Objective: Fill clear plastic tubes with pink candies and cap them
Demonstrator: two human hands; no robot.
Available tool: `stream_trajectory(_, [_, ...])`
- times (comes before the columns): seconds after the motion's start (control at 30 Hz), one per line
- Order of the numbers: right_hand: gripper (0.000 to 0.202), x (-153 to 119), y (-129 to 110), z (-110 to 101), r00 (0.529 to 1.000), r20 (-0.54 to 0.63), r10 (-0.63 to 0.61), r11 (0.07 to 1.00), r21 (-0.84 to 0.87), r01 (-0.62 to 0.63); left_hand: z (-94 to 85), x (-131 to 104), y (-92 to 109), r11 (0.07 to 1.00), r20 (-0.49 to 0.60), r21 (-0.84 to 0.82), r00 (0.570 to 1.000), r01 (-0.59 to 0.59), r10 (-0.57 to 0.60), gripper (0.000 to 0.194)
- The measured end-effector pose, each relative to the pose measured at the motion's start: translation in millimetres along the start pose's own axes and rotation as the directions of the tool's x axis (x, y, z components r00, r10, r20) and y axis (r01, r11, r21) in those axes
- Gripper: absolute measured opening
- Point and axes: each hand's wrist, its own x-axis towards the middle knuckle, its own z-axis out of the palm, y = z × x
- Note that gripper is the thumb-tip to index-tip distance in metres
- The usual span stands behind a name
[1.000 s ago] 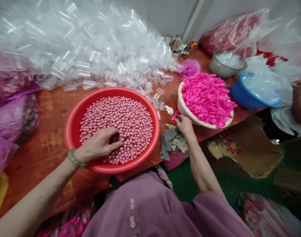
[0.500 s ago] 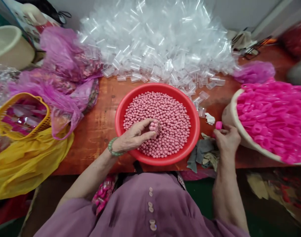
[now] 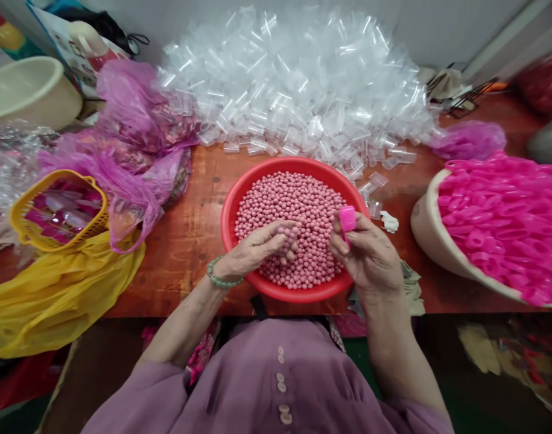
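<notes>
My left hand [image 3: 266,244], wearing a green bead bracelet [image 3: 215,274], is over the red basin [image 3: 228,208]. Its fingers curl round a cluster of pink balls [image 3: 288,232], perhaps in a small clear container; motion blur hides the detail. Pink balls [image 3: 285,190] fill the basin below. At the basin's right rim, my right hand [image 3: 370,256] pinches a bright pink plastic piece [image 3: 347,218] with a squarish end turned up. The rest of that piece is hidden behind fingers.
Clear plastic tubes [image 3: 294,90] are heaped at the back. A cream tub [image 3: 427,223] of pink plastic pieces [image 3: 502,223] stands right. On the left lie a yellow basket [image 3: 58,241], purple bags [image 3: 126,102] and a yellow bag [image 3: 67,301]. White scrap [image 3: 388,221] and cloth [image 3: 411,289] lie near my right hand.
My right hand has moved left from beside the cream tub to the basin's right rim, bringing the pink plastic piece. My left hand stays over the basin, its fingers shifted round what it holds.
</notes>
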Motion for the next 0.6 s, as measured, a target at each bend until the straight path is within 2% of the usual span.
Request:
stream_trajectory(0.13, [0.033,5,4,11,0.995,0.077,0.061,0.995,-0.082,-0.055,1.6,-7,11,0.995,0.01,0.103,1.0,-0.003,0.002,0.035])
stream_trajectory(0.23, [0.032,9,3,12,0.99,0.141,0.007,0.969,-0.244,0.028,2.7,-8,14,0.996,0.029,0.088,1.0,0.001,-0.004,0.03])
stream_trajectory(0.33, [0.024,16,0,15,0.959,0.253,-0.129,0.85,-0.471,0.238,1.5,-6,14,0.996,0.063,0.083,0.998,-0.034,0.029,0.026])
stream_trajectory(0.4, [0.023,21,-3,18,0.924,0.346,-0.162,0.749,-0.566,0.344,-0.2,-5,13,0.992,0.083,0.115,0.996,-0.047,0.038,0.025])
stream_trajectory(0.5, [0.025,24,-8,19,0.892,0.426,-0.152,0.652,-0.635,0.414,-2.7,-6,13,0.986,0.062,0.159,0.998,-0.039,0.029,0.026])
stream_trajectory(0.6, [0.026,23,-14,12,0.889,0.439,-0.133,0.572,-0.698,0.43,-5.2,-7,11,0.991,0.006,0.13,1.0,-0.019,0.018,0.027])
